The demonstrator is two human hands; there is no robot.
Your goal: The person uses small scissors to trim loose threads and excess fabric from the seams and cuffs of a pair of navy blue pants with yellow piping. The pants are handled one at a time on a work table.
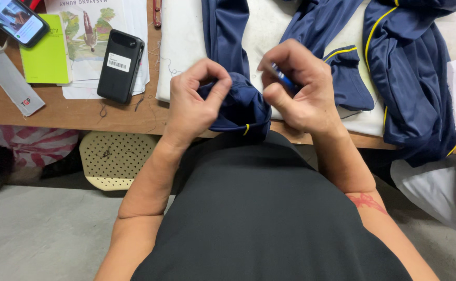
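Nearest: black shirt front (269, 218) filling the lower middle, both forearms rising from it toward the edge of the wooden desk (82, 117).

At that edge, navy blue fabric garment with thin yellow piping (241, 106), bunched into a fold between the two hands and hanging slightly over the desk's rim. Left hand (194, 99) curled closed on the fold's left side, thumb and fingers pinching the cloth. Right hand (301, 88) just beside it on the fold's right, fingers drawn together around a small blue-handled tool (282, 78), mostly hidden inside the grip; kind of tool not discernible. Hands near each other, not touching, the gathered cloth bridging the gap.

Below the desk on the left, cream perforated plastic panel (113, 158) leaning above the grey concrete floor (46, 234), red-and-white striped cloth (30, 143) beside it.

Further back on the desk, rest of the navy garment spread over a white padded cloth (181, 47), sleeves running up and right, a large piped section lying at the far right. To the left, black rectangular device with a white label (119, 65) resting on a stack of printed paper sheets (95, 31). Beyond that, bright green booklet (45, 52), and in the far left corner a smartphone with lit screen (13, 20).
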